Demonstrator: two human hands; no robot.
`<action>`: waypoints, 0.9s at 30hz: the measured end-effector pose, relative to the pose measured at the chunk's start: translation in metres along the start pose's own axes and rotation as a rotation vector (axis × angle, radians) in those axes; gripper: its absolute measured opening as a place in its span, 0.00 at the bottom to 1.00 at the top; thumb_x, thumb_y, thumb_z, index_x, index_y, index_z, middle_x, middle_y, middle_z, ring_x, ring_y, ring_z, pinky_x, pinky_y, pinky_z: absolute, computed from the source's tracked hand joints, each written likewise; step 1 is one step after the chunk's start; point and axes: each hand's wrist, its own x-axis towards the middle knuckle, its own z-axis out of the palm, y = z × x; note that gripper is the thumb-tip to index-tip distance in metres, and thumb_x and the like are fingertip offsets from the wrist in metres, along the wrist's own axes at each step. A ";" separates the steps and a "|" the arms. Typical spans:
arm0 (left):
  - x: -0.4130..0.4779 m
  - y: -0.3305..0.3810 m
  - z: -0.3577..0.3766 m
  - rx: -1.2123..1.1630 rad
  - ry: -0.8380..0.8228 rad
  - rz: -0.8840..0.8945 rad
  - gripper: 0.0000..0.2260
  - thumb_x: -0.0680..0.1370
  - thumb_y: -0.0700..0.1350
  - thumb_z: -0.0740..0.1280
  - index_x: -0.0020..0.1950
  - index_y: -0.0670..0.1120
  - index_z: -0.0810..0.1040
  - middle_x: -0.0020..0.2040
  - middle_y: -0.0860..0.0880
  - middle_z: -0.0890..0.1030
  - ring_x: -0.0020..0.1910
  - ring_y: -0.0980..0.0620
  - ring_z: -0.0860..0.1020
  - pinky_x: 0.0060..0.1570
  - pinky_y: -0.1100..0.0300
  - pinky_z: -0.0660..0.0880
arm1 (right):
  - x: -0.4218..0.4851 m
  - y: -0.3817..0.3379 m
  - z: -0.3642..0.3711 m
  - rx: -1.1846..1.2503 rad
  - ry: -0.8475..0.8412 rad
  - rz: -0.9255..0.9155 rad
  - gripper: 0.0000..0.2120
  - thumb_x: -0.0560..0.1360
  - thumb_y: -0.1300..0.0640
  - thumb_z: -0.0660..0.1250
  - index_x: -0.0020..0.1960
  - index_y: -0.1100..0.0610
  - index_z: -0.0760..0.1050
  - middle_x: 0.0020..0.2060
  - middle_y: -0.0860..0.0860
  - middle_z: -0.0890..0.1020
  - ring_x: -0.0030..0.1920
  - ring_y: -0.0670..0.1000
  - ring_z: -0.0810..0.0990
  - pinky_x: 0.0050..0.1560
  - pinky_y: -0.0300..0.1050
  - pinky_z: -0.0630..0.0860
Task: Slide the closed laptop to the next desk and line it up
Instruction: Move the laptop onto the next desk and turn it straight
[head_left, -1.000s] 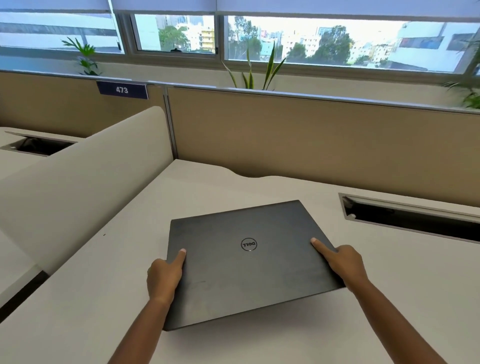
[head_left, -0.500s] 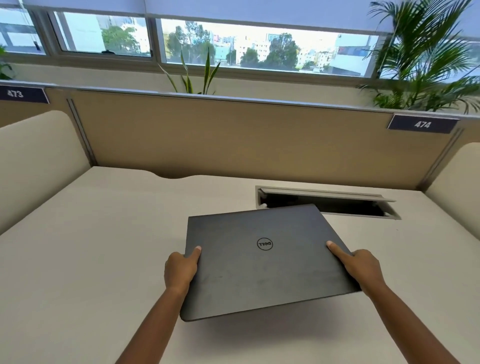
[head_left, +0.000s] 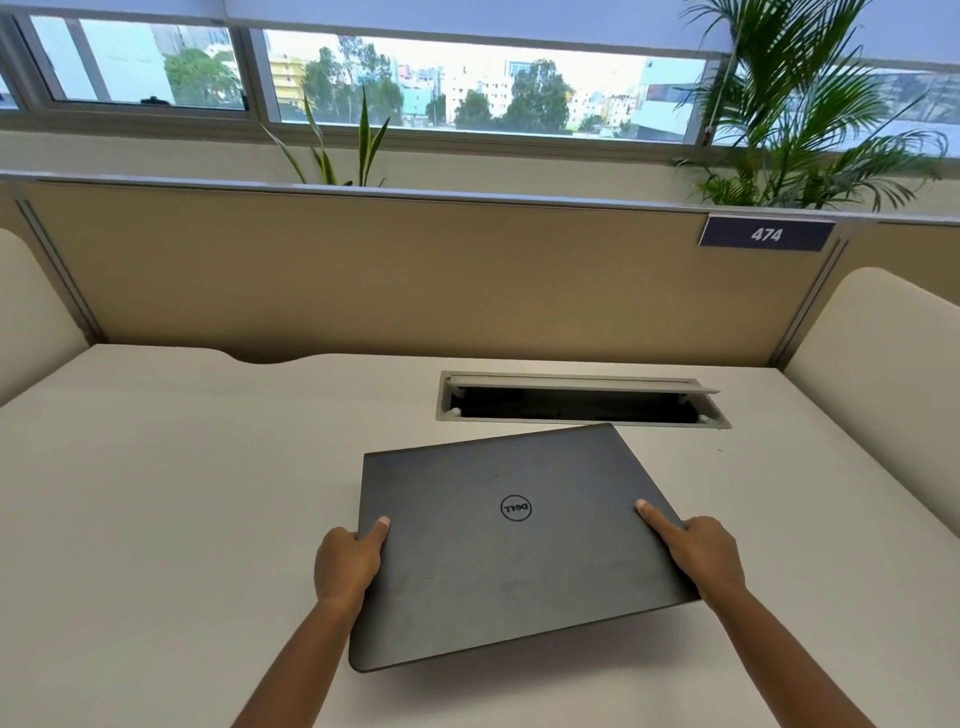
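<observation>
Gripping the closed Dell laptop (head_left: 498, 540) by both side edges: left hand (head_left: 347, 564) and right hand (head_left: 701, 556) each clamped on it, forefingers on the lid. It sits skewed, far corner just beside the open cable tray (head_left: 582, 402). I'd risk catching that corner if pushed further.

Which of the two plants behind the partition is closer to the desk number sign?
The bushy palm on the right, its fronds hanging just above the 474 sign. The other, a spiky upright-leaved plant, stands well to the left.
</observation>
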 end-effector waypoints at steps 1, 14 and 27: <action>0.001 0.000 0.003 0.011 0.003 0.001 0.20 0.77 0.49 0.66 0.29 0.38 0.70 0.29 0.44 0.72 0.33 0.43 0.72 0.31 0.59 0.65 | 0.003 0.001 0.000 0.002 0.001 0.001 0.31 0.68 0.37 0.69 0.24 0.57 0.56 0.22 0.52 0.66 0.25 0.52 0.66 0.26 0.42 0.59; 0.007 -0.009 0.017 0.062 0.006 -0.018 0.18 0.77 0.47 0.66 0.31 0.38 0.72 0.30 0.42 0.73 0.34 0.43 0.72 0.36 0.56 0.66 | 0.020 0.012 0.018 -0.003 -0.031 0.021 0.32 0.67 0.38 0.70 0.23 0.56 0.55 0.21 0.50 0.65 0.24 0.51 0.65 0.26 0.42 0.59; 0.010 -0.009 0.023 0.121 0.005 0.022 0.18 0.77 0.48 0.65 0.33 0.37 0.73 0.33 0.40 0.75 0.36 0.43 0.73 0.38 0.55 0.66 | 0.028 0.019 0.026 -0.012 -0.036 0.031 0.31 0.68 0.38 0.69 0.24 0.56 0.56 0.22 0.51 0.66 0.25 0.52 0.66 0.26 0.43 0.60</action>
